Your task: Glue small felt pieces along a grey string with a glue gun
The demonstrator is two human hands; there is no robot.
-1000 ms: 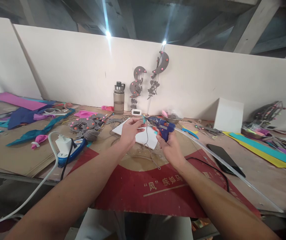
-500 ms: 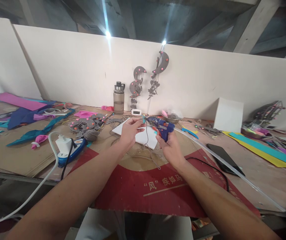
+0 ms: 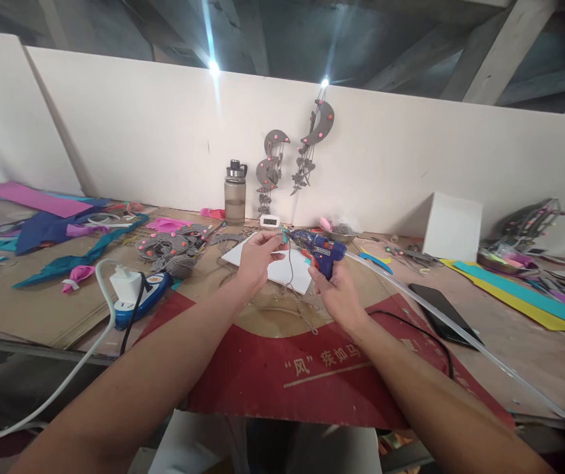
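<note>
My right hand (image 3: 336, 283) grips a blue hot glue gun (image 3: 322, 250), its nozzle pointing left. A long clear glue stick (image 3: 435, 316) trails out of the gun's back toward the lower right. Pinched in the fingers of my left hand (image 3: 259, 257) is a small teal piece (image 3: 285, 235), right at the nozzle; whether the two touch I cannot tell. Grey yarn (image 3: 291, 263) hangs from the teal piece down to the board. Beneath both hands lies a white sheet (image 3: 290, 275) on a red and tan cardboard (image 3: 342, 388).
At left stands a blue power strip (image 3: 149, 299) with a white plug, beside grey yarn and felt pieces (image 3: 168, 247). A bottle (image 3: 235, 201) stands at the back. To the right lie a phone (image 3: 443, 313) and yellow and turquoise felt strips (image 3: 519, 293). Grey moon mobiles (image 3: 319, 125) hang on the white wall.
Hardly anything differs. Both hands keep the glue gun and the teal piece in the same place, with only a very slight shift of the view.
</note>
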